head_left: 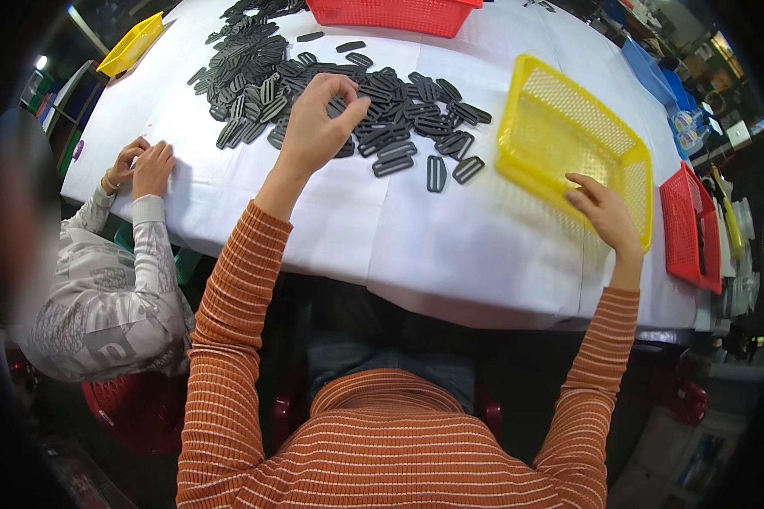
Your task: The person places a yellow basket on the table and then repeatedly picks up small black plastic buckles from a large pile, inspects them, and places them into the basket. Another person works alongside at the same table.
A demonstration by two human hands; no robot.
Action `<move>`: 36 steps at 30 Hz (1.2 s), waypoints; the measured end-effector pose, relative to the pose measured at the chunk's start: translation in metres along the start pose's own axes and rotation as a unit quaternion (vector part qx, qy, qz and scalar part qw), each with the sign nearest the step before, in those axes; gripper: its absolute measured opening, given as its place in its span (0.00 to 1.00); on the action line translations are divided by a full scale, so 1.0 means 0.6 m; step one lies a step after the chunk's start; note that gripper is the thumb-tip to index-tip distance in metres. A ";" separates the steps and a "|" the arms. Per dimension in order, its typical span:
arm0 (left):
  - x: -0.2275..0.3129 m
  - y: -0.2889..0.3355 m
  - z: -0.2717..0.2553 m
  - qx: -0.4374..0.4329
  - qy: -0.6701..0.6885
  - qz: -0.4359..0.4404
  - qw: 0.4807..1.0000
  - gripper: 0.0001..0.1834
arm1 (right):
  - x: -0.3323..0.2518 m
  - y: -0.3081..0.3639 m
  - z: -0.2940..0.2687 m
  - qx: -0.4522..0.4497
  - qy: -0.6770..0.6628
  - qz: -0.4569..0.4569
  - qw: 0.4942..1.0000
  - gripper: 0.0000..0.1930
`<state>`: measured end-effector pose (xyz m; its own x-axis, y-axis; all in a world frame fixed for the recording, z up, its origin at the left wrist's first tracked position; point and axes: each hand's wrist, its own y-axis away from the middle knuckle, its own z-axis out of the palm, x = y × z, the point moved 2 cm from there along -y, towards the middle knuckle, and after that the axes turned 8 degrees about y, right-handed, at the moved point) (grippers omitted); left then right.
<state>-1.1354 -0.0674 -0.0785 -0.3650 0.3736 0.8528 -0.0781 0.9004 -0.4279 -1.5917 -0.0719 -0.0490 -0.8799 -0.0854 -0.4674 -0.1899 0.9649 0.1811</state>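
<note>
Over the pile of black plastic strap buckles, my left hand is raised with its fingers curled toward the thumb. Dark buckles show through the gap of that hand, and I cannot make out whether it pinches one. My right hand is at the near side of a yellow perforated plastic basket, its index finger and thumb apart, with nothing visible in it. Only yellow plastic shows inside the basket. A few loose buckles lie at the near right edge of the pile.
A red basket stands at the far side of the white-covered table. Another red basket is at the right edge, a yellow tray at the far left. To the left, a co-worker's hands rest at the table edge.
</note>
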 end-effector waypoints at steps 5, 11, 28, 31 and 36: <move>0.062 0.059 0.009 -0.053 0.023 -0.057 0.997 0.17 | 0.127 0.088 -0.070 0.307 0.333 0.074 0.889 0.33; 0.101 0.142 0.005 -0.127 0.073 -0.058 0.987 0.19 | 0.268 0.178 -0.053 0.182 -0.126 0.210 0.952 0.24; 0.108 0.640 -0.101 0.005 0.290 -0.406 0.867 0.35 | -0.052 0.591 0.328 0.016 -0.098 0.077 0.992 0.14; 0.076 0.638 -0.086 -0.036 0.280 -0.442 0.852 0.35 | -0.032 0.570 0.319 -0.044 -0.062 0.079 0.994 0.15; 0.034 0.613 -0.073 -0.044 0.240 -0.430 0.869 0.34 | -0.021 0.543 0.351 -0.043 -0.092 0.130 0.986 0.15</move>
<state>-1.1309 0.2813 -0.2057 0.2250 -0.4160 0.8811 -0.0515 0.8980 0.4371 -1.5507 0.2961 -0.1662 -0.8113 0.2155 -0.5435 -0.0122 0.9232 0.3842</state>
